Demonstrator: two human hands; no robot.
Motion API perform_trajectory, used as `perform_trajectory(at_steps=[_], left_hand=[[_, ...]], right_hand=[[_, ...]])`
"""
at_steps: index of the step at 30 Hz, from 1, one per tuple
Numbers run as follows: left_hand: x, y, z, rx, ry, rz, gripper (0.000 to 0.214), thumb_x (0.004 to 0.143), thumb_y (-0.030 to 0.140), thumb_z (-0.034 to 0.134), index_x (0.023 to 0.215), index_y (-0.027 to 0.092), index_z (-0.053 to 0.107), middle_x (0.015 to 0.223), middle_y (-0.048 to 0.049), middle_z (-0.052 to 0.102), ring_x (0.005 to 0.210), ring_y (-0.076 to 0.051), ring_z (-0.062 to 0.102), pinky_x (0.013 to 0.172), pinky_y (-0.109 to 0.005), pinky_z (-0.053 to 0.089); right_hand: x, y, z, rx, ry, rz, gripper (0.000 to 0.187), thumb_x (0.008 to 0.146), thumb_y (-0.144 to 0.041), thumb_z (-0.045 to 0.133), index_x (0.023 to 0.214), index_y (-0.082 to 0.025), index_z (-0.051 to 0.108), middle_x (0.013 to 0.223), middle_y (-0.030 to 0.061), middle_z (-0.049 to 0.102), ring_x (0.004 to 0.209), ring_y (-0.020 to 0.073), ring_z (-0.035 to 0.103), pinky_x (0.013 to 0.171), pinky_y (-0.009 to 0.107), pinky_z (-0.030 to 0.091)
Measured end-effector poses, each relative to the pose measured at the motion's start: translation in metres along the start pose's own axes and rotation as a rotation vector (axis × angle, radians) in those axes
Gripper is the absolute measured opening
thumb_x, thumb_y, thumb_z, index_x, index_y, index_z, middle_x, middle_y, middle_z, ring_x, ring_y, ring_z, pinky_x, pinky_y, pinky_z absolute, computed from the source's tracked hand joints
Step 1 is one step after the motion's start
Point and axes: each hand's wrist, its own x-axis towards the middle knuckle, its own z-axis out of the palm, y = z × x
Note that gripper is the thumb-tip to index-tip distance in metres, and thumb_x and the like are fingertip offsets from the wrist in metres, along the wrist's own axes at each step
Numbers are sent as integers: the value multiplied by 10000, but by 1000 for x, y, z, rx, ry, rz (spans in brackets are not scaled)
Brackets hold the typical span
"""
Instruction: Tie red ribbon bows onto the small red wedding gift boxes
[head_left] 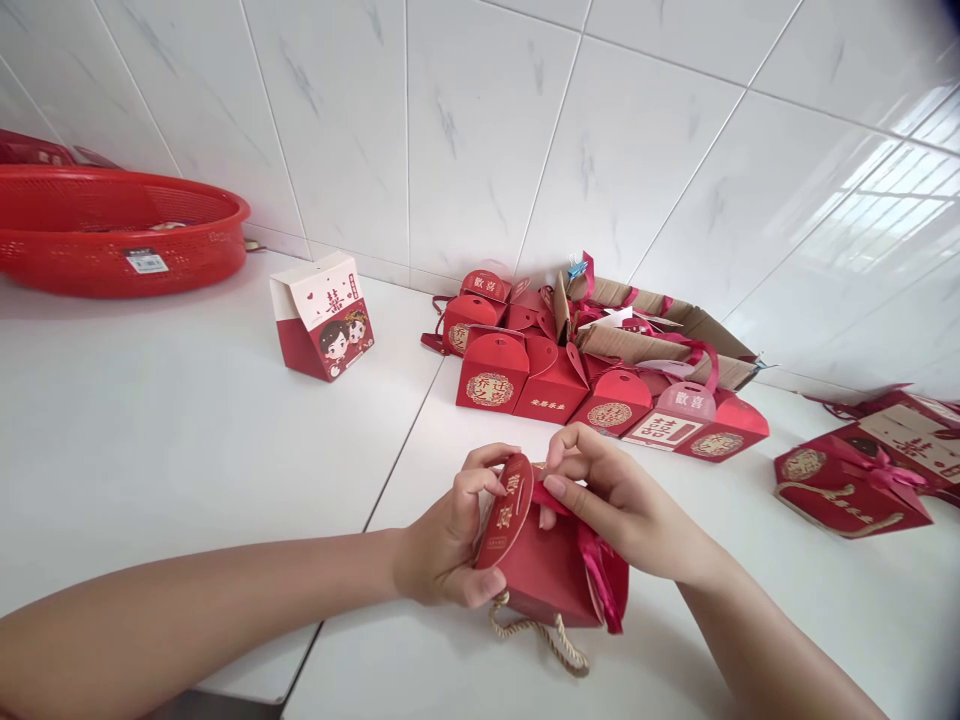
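A red gift box (547, 570) with gold characters on its rounded flap rests tilted on the white table in front of me. My left hand (457, 540) is closed around the flap and the box's left side. A dark pink ribbon (600, 570) runs from the top of the box and hangs over its right side. My right hand (600, 490) pinches the ribbon near the flap, fingers and thumb pressed together. From the box's lower front, a twisted beige rope handle (547, 640) loops onto the table.
Several red gift boxes (491, 375) stand in rows behind my hands, beside an open cardboard box (697, 330) with ribbons. A red-and-white printed box (322, 315) stands left, a red plastic basket (120, 270) farther left. Ribboned boxes (855, 490) lie right. A tiled wall (480, 130) bounds the back.
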Motion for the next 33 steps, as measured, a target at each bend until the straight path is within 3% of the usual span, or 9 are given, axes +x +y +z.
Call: perform_trajectory(at_steps=[7, 13, 19, 28, 33], left_hand=[[-4, -2, 1, -49, 30, -11, 551, 845, 516, 415, 1292, 273, 202, 1256, -131, 380, 1297, -311, 223, 993, -570, 311], [-6, -1, 2, -108, 76, -48, 508, 842, 512, 390, 1267, 279, 236, 1348, -128, 313, 1299, -314, 247, 984, -576, 315], [-7, -3, 3, -115, 85, -30, 450, 844, 507, 381, 1202, 273, 244, 1025, -87, 494, 1320, -296, 223, 1000, -583, 286], [-2, 1, 0, -74, 43, -40, 445, 846, 524, 398, 1193, 274, 276, 1196, -113, 369, 1247, -302, 273, 952, -548, 360], [2, 8, -5, -51, 26, -87, 488, 854, 622, 330, 1128, 223, 388, 1064, -108, 397, 1255, -339, 244, 965, -551, 358]], right_hand=[[0, -1, 2, -2, 1, -1, 179, 949, -394, 436, 954, -221, 391, 751, 5, 619, 684, 120, 548, 632, 248, 429], [3, 1, 9, 36, 45, -20, 139, 951, -349, 447, 922, -225, 392, 772, 9, 642, 726, 123, 582, 680, 257, 464], [5, 6, 15, 32, 107, -67, 129, 953, -343, 443, 915, -230, 393, 801, 14, 668, 760, 133, 610, 708, 268, 473], [6, 6, 20, 26, 104, -97, 128, 954, -333, 447, 925, -225, 382, 807, 21, 676, 755, 127, 590, 699, 257, 455], [8, 7, 20, 26, 104, -94, 138, 956, -356, 435, 958, -237, 364, 790, -2, 666, 710, 121, 598, 655, 243, 458]])
